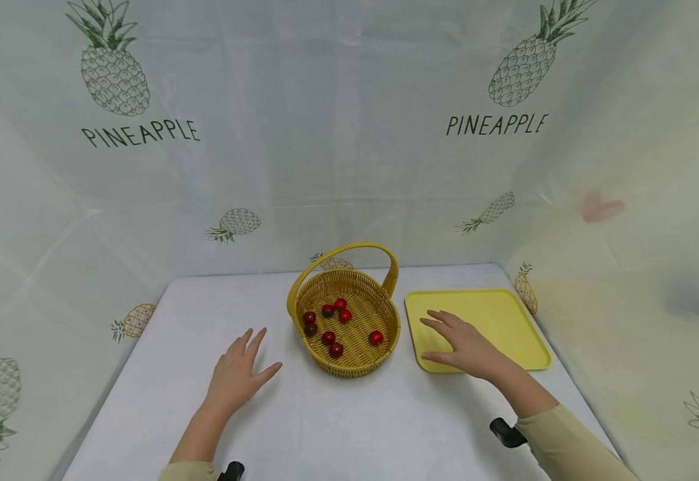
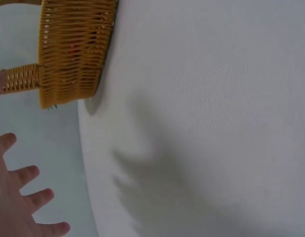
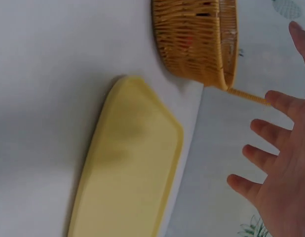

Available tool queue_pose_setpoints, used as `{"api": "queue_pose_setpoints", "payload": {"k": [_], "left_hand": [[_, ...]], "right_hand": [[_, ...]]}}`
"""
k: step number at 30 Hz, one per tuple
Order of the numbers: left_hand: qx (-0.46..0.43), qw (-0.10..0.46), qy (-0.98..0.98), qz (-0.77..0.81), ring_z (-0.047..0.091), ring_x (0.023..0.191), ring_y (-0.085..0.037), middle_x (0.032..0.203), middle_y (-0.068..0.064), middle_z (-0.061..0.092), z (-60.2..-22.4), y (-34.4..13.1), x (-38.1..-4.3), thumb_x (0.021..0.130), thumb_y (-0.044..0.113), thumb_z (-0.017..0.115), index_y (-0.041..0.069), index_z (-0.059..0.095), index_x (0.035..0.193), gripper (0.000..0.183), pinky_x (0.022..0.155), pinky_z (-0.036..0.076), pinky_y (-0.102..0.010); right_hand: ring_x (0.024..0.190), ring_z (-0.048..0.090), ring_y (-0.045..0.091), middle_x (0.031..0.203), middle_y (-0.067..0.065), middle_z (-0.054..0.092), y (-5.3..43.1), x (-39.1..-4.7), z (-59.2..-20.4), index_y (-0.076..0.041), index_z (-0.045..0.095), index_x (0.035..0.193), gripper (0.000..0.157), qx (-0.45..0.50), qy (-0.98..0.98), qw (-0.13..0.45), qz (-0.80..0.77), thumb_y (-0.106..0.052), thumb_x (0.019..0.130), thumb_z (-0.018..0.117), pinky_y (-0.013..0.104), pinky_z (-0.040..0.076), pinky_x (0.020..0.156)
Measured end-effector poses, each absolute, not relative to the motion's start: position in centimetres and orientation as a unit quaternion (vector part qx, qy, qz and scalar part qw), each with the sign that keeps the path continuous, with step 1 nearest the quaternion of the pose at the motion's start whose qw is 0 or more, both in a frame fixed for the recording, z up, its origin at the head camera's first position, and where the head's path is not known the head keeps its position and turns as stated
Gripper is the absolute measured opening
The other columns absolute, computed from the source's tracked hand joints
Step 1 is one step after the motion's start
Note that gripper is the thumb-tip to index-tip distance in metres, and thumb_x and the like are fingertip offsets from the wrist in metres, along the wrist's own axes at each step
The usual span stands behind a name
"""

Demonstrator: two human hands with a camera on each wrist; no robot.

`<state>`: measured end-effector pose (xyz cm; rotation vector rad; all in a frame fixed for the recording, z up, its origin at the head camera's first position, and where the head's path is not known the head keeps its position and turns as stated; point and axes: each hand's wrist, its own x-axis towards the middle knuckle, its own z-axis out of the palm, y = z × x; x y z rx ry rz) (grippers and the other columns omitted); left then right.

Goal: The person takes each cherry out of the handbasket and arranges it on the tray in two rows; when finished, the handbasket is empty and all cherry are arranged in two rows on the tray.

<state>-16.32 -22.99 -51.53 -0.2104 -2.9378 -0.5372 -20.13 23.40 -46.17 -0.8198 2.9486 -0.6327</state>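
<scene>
A round woven basket (image 1: 319, 357) with an arched handle (image 1: 355, 246) stands mid-table. Inside it lie several dark red cherries (image 1: 376, 338), most of them toward its left side. My left hand (image 1: 236, 375) hovers over the table to the left of the basket, fingers spread and holding nothing. Over the near left part of a yellow tray (image 1: 506, 321) my right hand (image 1: 466, 347) is raised, its fingers extended and nothing in them. The right wrist view shows the same hand (image 3: 285, 158) apart from both tray and basket.
A white-covered table (image 1: 337, 427) carries the basket and tray. Behind it and at both sides hangs a pale curtain (image 1: 337, 133) printed with pineapples. Dark wrist cameras (image 1: 508, 433) sit under the sleeves. The tray lies close to the table's right edge.
</scene>
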Motion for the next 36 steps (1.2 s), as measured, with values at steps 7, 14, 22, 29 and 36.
{"api": "queue_pose_setpoints", "payload": {"k": [7, 14, 22, 29, 36], "left_hand": [[-0.054, 0.044, -0.967, -0.246, 0.032, 0.135, -0.047, 0.151, -0.026, 0.031, -51.9, -21.9, -17.0, 0.089, 0.056, 0.062, 0.009, 0.03, 0.152, 0.085, 0.102, 0.032, -0.063], [-0.038, 0.013, -0.949, -0.314, 0.029, 0.138, -0.043, 0.152, -0.023, 0.032, -52.2, -20.7, -17.7, 0.091, 0.053, 0.063, 0.009, 0.027, 0.153, 0.084, 0.106, 0.029, -0.061], [-0.025, -0.009, -0.918, -0.396, 0.03, 0.138, -0.04, 0.153, -0.021, 0.031, -52.6, -19.8, -18.6, 0.091, 0.045, 0.067, 0.011, 0.025, 0.154, 0.083, 0.108, 0.027, -0.057], [0.007, -0.014, -0.879, -0.476, 0.043, 0.129, -0.042, 0.146, -0.021, 0.042, -52.7, -19.5, -19.9, 0.094, 0.033, 0.065, 0.011, 0.028, 0.152, 0.072, 0.1, 0.038, -0.058], [0.009, -0.034, -0.835, -0.549, 0.045, 0.129, -0.038, 0.146, -0.019, 0.043, -52.9, -19.9, -21.5, 0.091, 0.03, 0.07, 0.016, 0.03, 0.152, 0.074, 0.099, 0.04, -0.055]], "right_hand": [[0.135, 0.037, 0.034, 0.147, 0.011, 0.043, 21.3, -20.9, -45.1, -0.013, 0.049, 0.143, 0.074, -0.273, 0.934, 0.047, -0.225, -0.055, 0.085, 0.068, 0.057, 0.031, 0.106], [0.134, 0.04, 0.03, 0.142, 0.007, 0.049, 19.3, -21.6, -44.4, -0.011, 0.052, 0.14, 0.073, -0.282, 0.928, 0.066, -0.234, -0.057, 0.085, 0.068, 0.052, 0.032, 0.107], [0.131, 0.044, 0.026, 0.138, 0.005, 0.053, 17.1, -22.5, -43.9, -0.011, 0.054, 0.138, 0.068, -0.279, 0.915, 0.101, -0.274, -0.048, 0.084, 0.073, 0.048, 0.036, 0.106], [0.128, 0.047, 0.028, 0.137, 0.007, 0.054, 15.4, -23.4, -43.5, -0.007, 0.056, 0.136, 0.064, -0.29, 0.899, 0.134, -0.301, -0.04, 0.085, 0.074, 0.048, 0.037, 0.104], [0.125, 0.049, 0.029, 0.133, 0.008, 0.057, 14.2, -24.5, -44.1, -0.007, 0.057, 0.134, 0.06, -0.282, 0.888, 0.165, -0.323, -0.037, 0.085, 0.076, 0.047, 0.041, 0.101]]}}
